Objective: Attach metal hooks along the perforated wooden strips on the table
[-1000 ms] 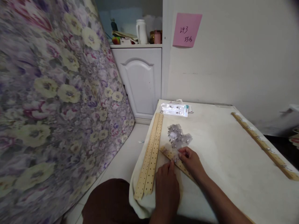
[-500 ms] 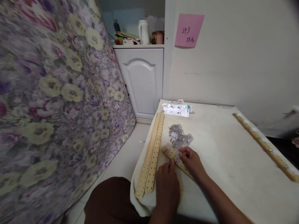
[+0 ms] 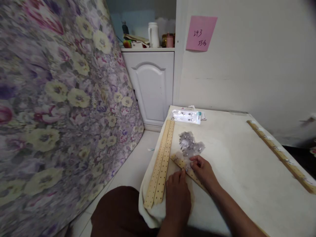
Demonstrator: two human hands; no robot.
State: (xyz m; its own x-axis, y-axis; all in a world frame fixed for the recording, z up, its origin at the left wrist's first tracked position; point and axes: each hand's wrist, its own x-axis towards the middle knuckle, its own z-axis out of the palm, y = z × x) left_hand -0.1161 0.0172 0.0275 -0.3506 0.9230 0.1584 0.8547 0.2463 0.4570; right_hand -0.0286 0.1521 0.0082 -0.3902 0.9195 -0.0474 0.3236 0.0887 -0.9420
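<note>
A short strip of pale wood with a row of holes (image 3: 197,180) lies slantwise on the table under my hands. My left hand (image 3: 178,194) is closed at the strip's near edge, its fingertips pressed against it. Over the strip, my right hand (image 3: 202,168) pinches a small clear plastic bag (image 3: 188,163) between thumb and forefinger; a shiny bit shows by the fingertips, too small to name. Just beyond is a heap of small clear bags with metal parts (image 3: 189,144). Left of my left hand, two long strips with holes (image 3: 161,171) lie side by side.
A blister pack with metal hooks (image 3: 186,116) lies at the table's far edge. Along the right edge runs a wooden rail with metal pieces (image 3: 278,153). A floral curtain (image 3: 61,115) hangs at left; a white cabinet (image 3: 150,89) stands behind.
The view has shifted slightly. Both hands keep almost the same place on the strip, with only slight finger movement.
</note>
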